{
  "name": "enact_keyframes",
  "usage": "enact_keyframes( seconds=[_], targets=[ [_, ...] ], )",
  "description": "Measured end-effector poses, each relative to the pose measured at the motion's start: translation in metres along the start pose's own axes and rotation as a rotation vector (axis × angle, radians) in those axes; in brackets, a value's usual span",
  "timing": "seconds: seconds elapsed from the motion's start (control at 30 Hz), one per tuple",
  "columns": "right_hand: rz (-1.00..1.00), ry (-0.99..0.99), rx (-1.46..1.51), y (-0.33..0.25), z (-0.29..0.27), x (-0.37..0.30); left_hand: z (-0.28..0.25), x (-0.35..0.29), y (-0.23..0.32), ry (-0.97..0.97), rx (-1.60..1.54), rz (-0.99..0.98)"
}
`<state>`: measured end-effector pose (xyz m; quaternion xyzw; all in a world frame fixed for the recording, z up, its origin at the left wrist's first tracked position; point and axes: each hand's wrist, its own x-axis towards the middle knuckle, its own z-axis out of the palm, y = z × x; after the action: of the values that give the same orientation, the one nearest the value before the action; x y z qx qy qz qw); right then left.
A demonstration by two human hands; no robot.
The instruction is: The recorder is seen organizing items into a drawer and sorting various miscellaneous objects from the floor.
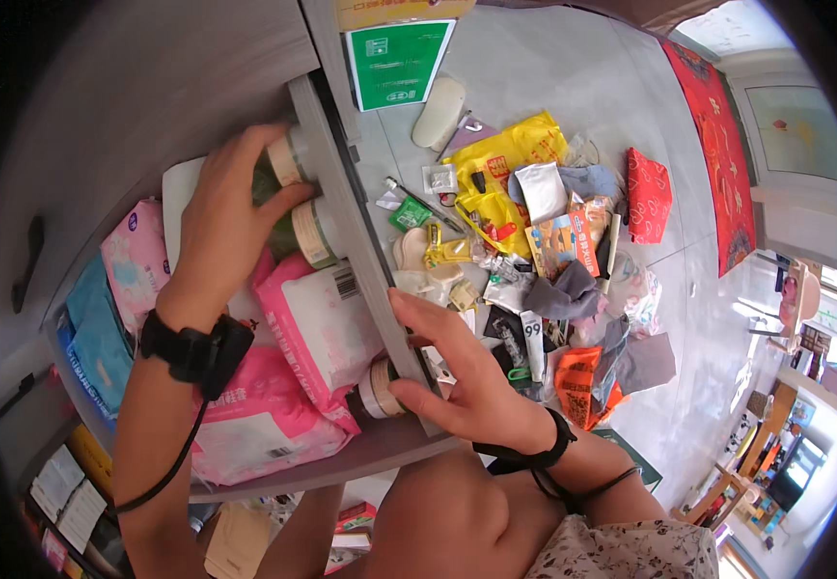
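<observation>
A grey drawer [367, 256] stands pulled out on the left, filled with packages and jars. Inside it, at the far end, my left hand [230, 193] has its thumb and fingers around a jar with a pale label [286, 160]. A similar jar [312, 233] stands beside it, just under my thumb. My right hand [466, 372] grips the drawer's front panel, its thumb close to a third jar [376, 388] in the near corner. Pink-and-white packages [327, 323] lie between the jars and my left wrist. Black bands circle both wrists.
Loose things cover the floor right of the drawer: a yellow plastic bag [510, 150], grey cloth [568, 291], an orange packet [584, 386] and a red pouch [648, 193]. A green-and-white box [401, 63] stands beyond the drawer. A blue package [100, 338] lies at the drawer's left.
</observation>
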<state>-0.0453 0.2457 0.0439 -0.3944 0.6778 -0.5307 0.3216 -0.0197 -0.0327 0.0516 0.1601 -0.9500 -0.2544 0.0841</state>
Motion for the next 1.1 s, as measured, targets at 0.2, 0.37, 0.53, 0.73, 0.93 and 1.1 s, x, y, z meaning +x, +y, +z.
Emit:
enact_keyframes(
  seconds=[0.2, 0.37, 0.53, 0.73, 0.93, 1.1],
  targets=[
    [0.039, -0.192, -0.02, -0.011, -0.014, -0.019, -0.022, -0.029, 0.02, -0.102, -0.117, -0.191],
    [0.026, -0.323, -0.113, -0.026, -0.028, -0.04, -0.078, -0.069, 0.058, -0.229, -0.029, -0.21],
    [-0.077, -0.259, -0.191, -0.015, -0.019, -0.048, -0.11, -0.153, 0.076, -0.471, 0.381, -0.113],
    [-0.132, -0.091, -0.198, -0.013, -0.02, -0.037, -0.099, -0.236, 0.081, -0.396, 0.472, -0.103],
    [-0.199, 0.04, -0.17, 0.0, -0.017, -0.009, -0.092, -0.264, 0.04, -0.216, 0.561, -0.357],
    [-0.126, 0.248, -0.19, -0.002, -0.007, 0.023, -0.089, -0.26, 0.009, 0.036, 0.463, -0.431]
  ],
)
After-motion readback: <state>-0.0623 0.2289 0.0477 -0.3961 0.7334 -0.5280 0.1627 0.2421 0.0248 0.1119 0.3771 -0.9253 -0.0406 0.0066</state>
